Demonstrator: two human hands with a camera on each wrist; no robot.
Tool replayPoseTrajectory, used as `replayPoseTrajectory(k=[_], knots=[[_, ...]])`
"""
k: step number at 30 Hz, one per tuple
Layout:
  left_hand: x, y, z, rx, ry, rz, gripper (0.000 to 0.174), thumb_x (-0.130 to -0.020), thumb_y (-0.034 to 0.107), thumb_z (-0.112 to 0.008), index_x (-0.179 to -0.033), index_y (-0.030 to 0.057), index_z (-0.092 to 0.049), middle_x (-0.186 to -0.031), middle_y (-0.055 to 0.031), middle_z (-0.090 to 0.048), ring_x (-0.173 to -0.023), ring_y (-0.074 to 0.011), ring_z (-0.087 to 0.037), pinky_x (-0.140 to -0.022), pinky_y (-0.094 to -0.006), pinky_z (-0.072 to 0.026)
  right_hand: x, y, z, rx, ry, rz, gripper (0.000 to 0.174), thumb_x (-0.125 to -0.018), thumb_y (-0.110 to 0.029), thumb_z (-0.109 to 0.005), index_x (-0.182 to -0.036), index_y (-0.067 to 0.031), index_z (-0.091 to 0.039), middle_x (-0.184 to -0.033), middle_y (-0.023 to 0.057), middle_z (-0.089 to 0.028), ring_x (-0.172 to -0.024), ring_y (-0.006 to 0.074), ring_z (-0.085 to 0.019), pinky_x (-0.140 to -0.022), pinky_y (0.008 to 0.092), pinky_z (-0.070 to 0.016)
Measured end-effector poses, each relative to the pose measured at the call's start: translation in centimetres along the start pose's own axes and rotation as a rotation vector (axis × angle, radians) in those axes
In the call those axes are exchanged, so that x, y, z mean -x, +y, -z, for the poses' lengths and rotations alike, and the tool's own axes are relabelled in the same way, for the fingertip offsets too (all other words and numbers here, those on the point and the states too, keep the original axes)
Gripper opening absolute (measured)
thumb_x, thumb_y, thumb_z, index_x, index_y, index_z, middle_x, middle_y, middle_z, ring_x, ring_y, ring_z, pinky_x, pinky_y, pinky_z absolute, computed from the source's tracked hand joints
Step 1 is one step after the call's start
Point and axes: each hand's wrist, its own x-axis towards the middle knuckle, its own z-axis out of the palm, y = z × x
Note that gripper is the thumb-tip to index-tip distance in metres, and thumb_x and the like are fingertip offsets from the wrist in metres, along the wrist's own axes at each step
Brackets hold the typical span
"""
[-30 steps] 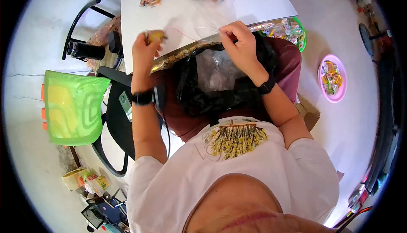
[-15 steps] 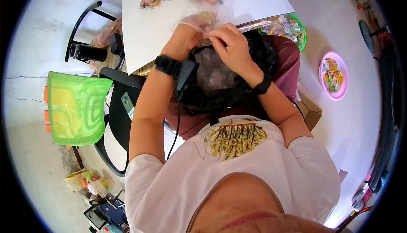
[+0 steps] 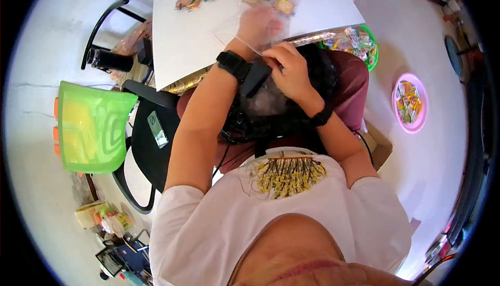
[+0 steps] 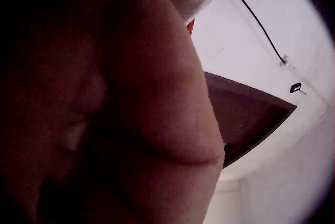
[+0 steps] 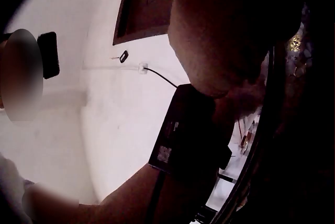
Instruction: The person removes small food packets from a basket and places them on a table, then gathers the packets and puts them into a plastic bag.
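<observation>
no word or number we can read; 1 square code shows on a black box
in the right wrist view we see a pale, qr-like square code near the lower end of the black box at the left wrist, with a small light marking above it, too dim for us to spell out. in the head view, the coloured packets in the pink bowl and the yellow-and-white package at lower left carry print too small and blurred for us to read.
</observation>
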Motion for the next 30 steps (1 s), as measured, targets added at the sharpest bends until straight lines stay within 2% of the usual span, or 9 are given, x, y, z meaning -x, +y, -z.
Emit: replayPoseTrajectory(k=[5, 8, 11, 14, 17, 21, 23, 26, 30], knots=[[-1.2, 2.8, 0.4, -0.32, 0.046, -0.139, 0.023, -0.089, 0.022, -0.053, -0.099, 0.0024, -0.059, -0.099, -0.0113, -0.062, -0.087, -0.0295, -0.059, -0.077, -0.035, -0.0505, -0.1, 0.1, 0.6, 0.013, -0.066, -0.063, 0.022, -0.071, 0.007, -0.061, -0.091, -0.0035, -0.063, -0.081, 0.0122, -0.057, -0.071, 0.0299, -0.058, -0.064, 0.0338, -0.0474], [-0.5, 3.3, 1.3, -0.702, -0.142, -0.221, 0.021, -0.084, 0.015, -0.053, -0.1, 0.0051, -0.061, -0.105, -0.0099, -0.06, -0.1, -0.0292, -0.055, -0.088, -0.0361, -0.0459, -0.2, 0.4, 0.9, -0.002, -0.062, -0.1, 0.014, -0.075, 0.003, -0.063, -0.088, -0.0027, -0.063, -0.078, 0.0104, -0.057, -0.067, 0.024, -0.058, -0.061, 0.0302, -0.0458], [3.2, 4.1, 3.3, -0.389, -0.146, -0.343, 0.018, -0.086, 0.014, -0.055, -0.098, 0.0038, -0.062, -0.109, -0.0103, -0.061, -0.104, -0.0265, -0.055, -0.087, -0.0331, -0.0456, -0.4, 0.9, 1.2, 0.019, -0.05, -0.109, 0.008, -0.078, 0.0, -0.064, -0.086, -0.0024, -0.064, -0.078, 0.0089, -0.058, -0.065, 0.0184, -0.056, -0.06, 0.0267, -0.0444], [7.7, 8.9, 6.5, 0.153, -0.284, 0.139, 0.014, -0.088, 0.012, -0.055, -0.096, 0.0029, -0.062, -0.107, -0.0087, -0.064, -0.103, -0.0178, -0.059, -0.077, -0.0264, -0.0482, -0.6, 1.1, 1.0, 0.001, 0.014, -0.107, 0.008, -0.078, 0.0, -0.065, -0.085, -0.0028, -0.064, -0.078, 0.0086, -0.058, -0.065, 0.0177, -0.055, -0.06, 0.0262, -0.0444], [7.8, 13.0, 13.0, 0.41, -0.646, 0.601, 0.017, -0.09, 0.013, -0.056, -0.1, 0.0024, -0.063, -0.103, -0.006, -0.066, -0.097, -0.0107, -0.061, -0.068, -0.0217, -0.0489, -0.5, 1.3, 1.1, -0.008, 0.018, -0.134, 0.009, -0.077, 0.002, -0.065, -0.085, -0.0028, -0.063, -0.077, 0.0082, -0.058, -0.064, 0.0174, -0.055, -0.059, 0.0257, -0.0442], [4.9, 5.2, 17.9, 0.181, -0.013, 0.563, 0.034, -0.085, 0.017, -0.064, -0.114, 0.0006, -0.059, -0.1, -0.0066, -0.066, -0.092, -0.0141, -0.064, -0.07, -0.0247, -0.0502, -0.7, 1.7, 0.9, 0.004, 0.003, -0.046, 0.01, -0.076, 0.003, -0.065, -0.084, -0.0031, -0.064, -0.075, 0.0072, -0.057, -0.062, 0.0157, -0.053, -0.055, 0.0248, -0.0433], [3.1, -1.6, 18.1, -0.449, 0.277, 0.092, 0.038, -0.083, 0.023, -0.066, -0.112, -0.0003, -0.059, -0.107, -0.0124, -0.064, -0.09, -0.0236, -0.065, -0.077, -0.0331, -0.0517, -0.5, 1.7, 1.1, 0.03, -0.042, -0.058, 0.01, -0.076, 0.003, -0.065, -0.083, -0.0029, -0.063, -0.075, 0.0074, -0.058, -0.062, 0.0161, -0.054, -0.055, 0.0251, -0.0435], [0.4, -8.7, 18.3, -0.85, 0.425, 0.129, 0.044, -0.08, 0.032, -0.067, -0.109, -0.0001, -0.058, -0.111, -0.0163, -0.061, -0.094, -0.0292, -0.062, -0.085, -0.0424, -0.0494, -0.3, 1.5, 1.2, 0.032, -0.071, -0.086, 0.009, -0.076, 0.004, -0.065, -0.083, -0.0025, -0.063, -0.076, 0.008, -0.058, -0.063, 0.017, -0.054, -0.055, 0.0253, -0.0439], [0.2, -8.4, 17.9, -0.98, 0.197, 0.322, 0.046, -0.079, 0.037, -0.066, -0.11, 0.0041, -0.058, -0.108, -0.0138, -0.06, -0.095, -0.0311, -0.061, -0.083, -0.0454, -0.0486, -0.2, 1.8, 1.5, 0.044, -0.08, -0.097, 0.009, -0.076, 0.003, -0.065, -0.083, -0.0026, -0.063, -0.076, 0.0083, -0.059, -0.063, 0.0178, -0.055, -0.056, 0.0258, -0.0444]])
